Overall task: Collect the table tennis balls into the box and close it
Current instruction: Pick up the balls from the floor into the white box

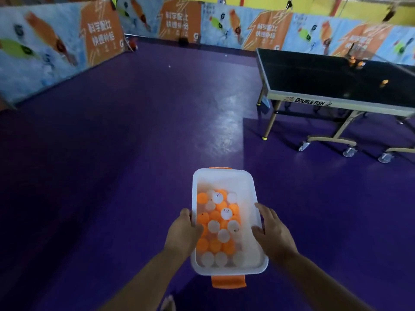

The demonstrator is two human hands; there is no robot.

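Left hand (183, 234) and right hand (275, 234) grip the box (224, 176) — between them.

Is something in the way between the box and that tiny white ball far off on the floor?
Nothing that I can see. Only bare purple floor lies between the box and the white ball. The box has no lid on, so balls can drop straight in.

Two bare forearms (139, 279), two bare hands (183, 234)
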